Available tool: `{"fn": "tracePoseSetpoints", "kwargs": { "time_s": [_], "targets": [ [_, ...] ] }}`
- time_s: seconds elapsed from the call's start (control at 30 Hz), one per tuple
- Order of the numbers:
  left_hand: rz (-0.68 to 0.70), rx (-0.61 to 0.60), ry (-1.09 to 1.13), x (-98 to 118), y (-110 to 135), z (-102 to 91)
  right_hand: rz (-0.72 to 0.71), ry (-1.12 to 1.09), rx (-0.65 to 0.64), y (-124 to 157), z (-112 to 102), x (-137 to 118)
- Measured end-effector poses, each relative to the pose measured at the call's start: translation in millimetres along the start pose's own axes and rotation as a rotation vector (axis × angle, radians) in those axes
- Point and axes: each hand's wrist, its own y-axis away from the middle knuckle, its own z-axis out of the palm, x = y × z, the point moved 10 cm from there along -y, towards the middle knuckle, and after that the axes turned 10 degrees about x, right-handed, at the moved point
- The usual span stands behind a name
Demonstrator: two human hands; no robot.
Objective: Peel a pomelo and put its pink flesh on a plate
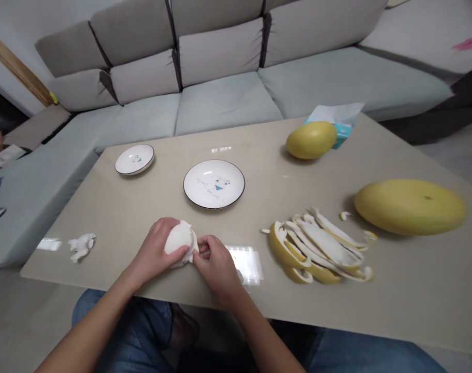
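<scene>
A peeled white pomelo [179, 239] rests near the front edge of the beige table [282, 176]. My left hand [155, 252] is wrapped round its left side. My right hand [216, 263] pinches the white pith on its right side, fingers closed. A pile of yellow peel strips [317, 247] lies to the right of my hands. Beyond my hands stands a large white plate [214, 183] with a dark rim.
A small white plate [134, 158] sits at the back left. Two whole yellow pomelos lie on the right, one [410, 206] near and one [311, 139] far beside a tissue pack [339, 124]. A pith scrap [81, 245] lies at left. A grey sofa [220, 77] is behind.
</scene>
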Motion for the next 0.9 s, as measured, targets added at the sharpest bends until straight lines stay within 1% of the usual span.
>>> {"fn": "tracePoseSetpoints", "kwargs": {
  "time_s": [0.1,0.2,0.27,0.37,0.5,0.57,0.63,0.7,0.77,0.83,0.9],
  "targets": [
    [0.022,-0.012,0.003,4,0,0.9,0.066,0.003,-0.054,1,4,3],
    [0.019,-0.031,0.011,5,-2,2.4,0.023,0.024,-0.103,-1,9,-3],
    [0.018,-0.036,0.012,6,-4,2.8,-0.018,0.086,-0.083,-3,8,-5],
    [0.014,-0.044,0.019,6,-7,3.4,-0.035,0.134,-0.034,-8,3,-1],
    [0.013,-0.056,0.042,-1,-7,3.9,-0.051,0.072,-0.089,-10,3,-1],
    [0.026,-0.049,0.052,-7,-6,1.3,-0.067,0.019,-0.133,-8,4,-6],
    [0.037,-0.046,0.066,-13,-2,-2.7,-0.085,-0.009,-0.147,-5,5,-12],
    [0.032,-0.067,0.065,-17,3,-5.8,-0.117,0.046,-0.115,-2,5,-17],
    [-0.008,-0.079,0.024,-20,9,-9.2,-0.179,0.175,-0.06,4,5,-21],
    [-0.073,-0.04,-0.023,-21,13,-14.2,-0.271,0.314,-0.006,12,8,-28],
    [-0.129,0.029,-0.04,-19,16,-17.1,-0.362,0.409,0.053,21,11,-37]
  ]
}}
